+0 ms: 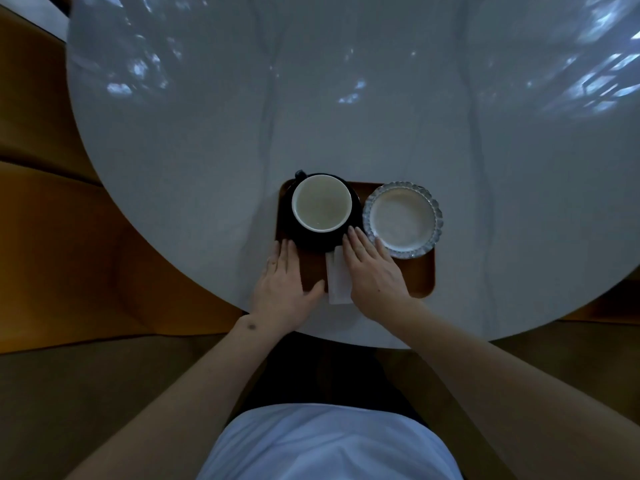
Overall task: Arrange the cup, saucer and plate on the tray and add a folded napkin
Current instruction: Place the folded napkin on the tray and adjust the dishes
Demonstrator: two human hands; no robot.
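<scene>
A brown wooden tray (420, 275) lies at the near edge of a round white table. On its left half a dark cup with a pale inside (322, 204) stands on a black saucer (311, 242). On its right half sits a small white plate with a scalloped glass rim (403, 220). A folded white napkin (337, 280) lies on the tray's front, between my hands. My left hand (285, 284) rests flat on the tray's left front, fingers together, holding nothing. My right hand (374, 271) lies flat over the napkin's right side, fingertips near the saucer and plate.
The round white table (346, 116) stretches far beyond the tray, with bright light patches at the back. Brown wooden flooring or seating (52, 237) lies to the left and below. My torso in a white shirt is at the bottom.
</scene>
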